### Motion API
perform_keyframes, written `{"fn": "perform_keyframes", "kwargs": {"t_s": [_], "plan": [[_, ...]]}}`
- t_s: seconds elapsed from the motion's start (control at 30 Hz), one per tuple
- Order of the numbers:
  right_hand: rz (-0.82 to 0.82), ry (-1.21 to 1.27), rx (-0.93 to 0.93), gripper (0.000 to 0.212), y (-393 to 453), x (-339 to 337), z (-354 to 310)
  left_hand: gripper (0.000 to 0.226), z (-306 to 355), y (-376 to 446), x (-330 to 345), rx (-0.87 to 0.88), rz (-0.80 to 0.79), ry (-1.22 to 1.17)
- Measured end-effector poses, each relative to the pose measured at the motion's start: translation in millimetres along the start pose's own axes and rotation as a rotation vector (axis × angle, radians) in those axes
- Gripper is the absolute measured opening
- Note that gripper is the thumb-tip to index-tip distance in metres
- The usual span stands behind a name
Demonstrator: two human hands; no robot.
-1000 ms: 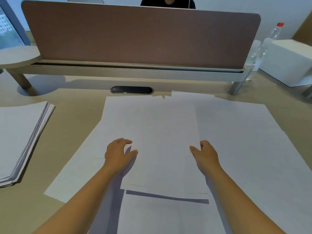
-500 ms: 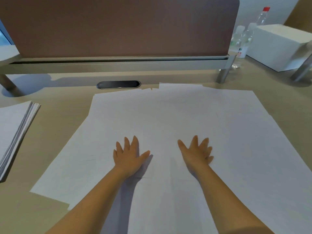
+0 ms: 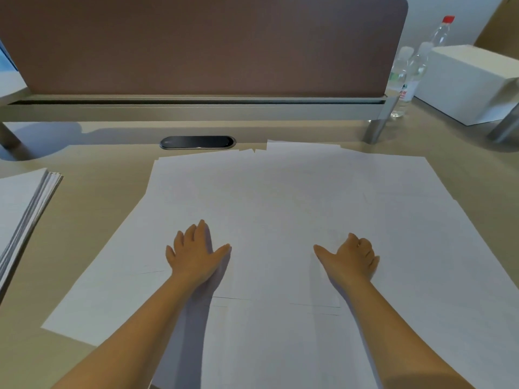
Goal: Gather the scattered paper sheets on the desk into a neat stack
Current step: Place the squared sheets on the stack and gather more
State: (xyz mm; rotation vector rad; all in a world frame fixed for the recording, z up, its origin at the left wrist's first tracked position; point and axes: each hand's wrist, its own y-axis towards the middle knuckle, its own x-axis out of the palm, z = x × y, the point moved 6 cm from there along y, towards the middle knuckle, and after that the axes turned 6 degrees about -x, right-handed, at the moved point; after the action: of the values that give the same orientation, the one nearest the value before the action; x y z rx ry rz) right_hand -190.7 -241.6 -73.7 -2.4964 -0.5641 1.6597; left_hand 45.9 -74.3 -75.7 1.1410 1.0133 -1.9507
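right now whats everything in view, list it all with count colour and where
loose paper sheets: several, white, overlapping across mid desk
paper stack: one, white, left edge
desk: one, beige
divider panel: one, brown, along the back
cable grommet: one, dark, below the divider
water bottles: two, clear, one red-capped, back right
box: one, white, back right
left hand: flat on the sheets
right hand: on the sheets, fingers curled

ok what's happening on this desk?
A person is tidying loose paper sheets spread over the desk. The left hand lies flat on them; the right hand rests on them with fingers partly curled. Nothing is lifted. A neat stack sits at the left.
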Motion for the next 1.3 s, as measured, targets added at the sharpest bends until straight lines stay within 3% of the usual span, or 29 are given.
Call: {"fn": "perform_keyframes", "kwargs": {"t_s": [0.13,0.2,0.33,0.47,0.53,0.6,0.67,0.83,0.93,1.03,1.13,1.3], "plan": [[-0.025,0.019,-0.094,0.094,2.1,8.3,-18.8,0.082,19.8,3.3,1.8,0.123,-0.054,-0.089],[-0.054,0.063,-0.149,0.093,1.3,12.4,-32.3,0.082,27.9,4.4,-0.2,0.126,-0.114,-0.248],[-0.018,0.162,-0.105,0.086,7.6,7.1,-42.5,0.072,26.9,9.0,-14.7,-0.109,-0.282,-0.882],[0.003,0.302,0.01,0.076,19.0,5.2,-46.1,0.065,22.7,21.2,-20.6,-0.296,-0.417,-1.048],[-0.004,0.432,0.022,0.074,23.1,12.2,-51.9,0.048,23.1,22.8,-17.6,-0.295,-0.449,-0.973],[-0.023,0.52,0.003,0.073,25.6,21.2,-59.1,0.06,22.2,21.3,-16.4,-0.287,-0.456,-0.929],[-0.057,0.559,-0.023,0.069,26.4,30.0,-65.0,0.051,17.0,26.1,-15.1,-0.275,-0.438,-0.896],[-0.085,0.628,-0.097,0.057,26.4,37.6,-84.6,0.036,-12.7,38.9,-35.8,-0.277,-0.163,-0.794],[-0.011,0.293,-0.173,0.056,26.1,25.2,-92.5,0.036,-22.4,47.6,-48.8,-0.218,-0.024,-0.628],[-0.013,-0.073,-0.172,0.07,30.9,18.8,-83.0,0.061,-30.3,58.3,-54.9,-0.175,0.108,-0.155],[-0.113,-0.167,-0.147,0.078,35.4,27.7,-70.3,0.091,-39.6,64.0,-41.6,-0.181,0.031,0.027],[-0.135,-0.126,-0.198,0.078,36.1,33.8,-85.9,0.088,-27.8,69.8,-29.4,-0.073,-0.022,0.068]]}}
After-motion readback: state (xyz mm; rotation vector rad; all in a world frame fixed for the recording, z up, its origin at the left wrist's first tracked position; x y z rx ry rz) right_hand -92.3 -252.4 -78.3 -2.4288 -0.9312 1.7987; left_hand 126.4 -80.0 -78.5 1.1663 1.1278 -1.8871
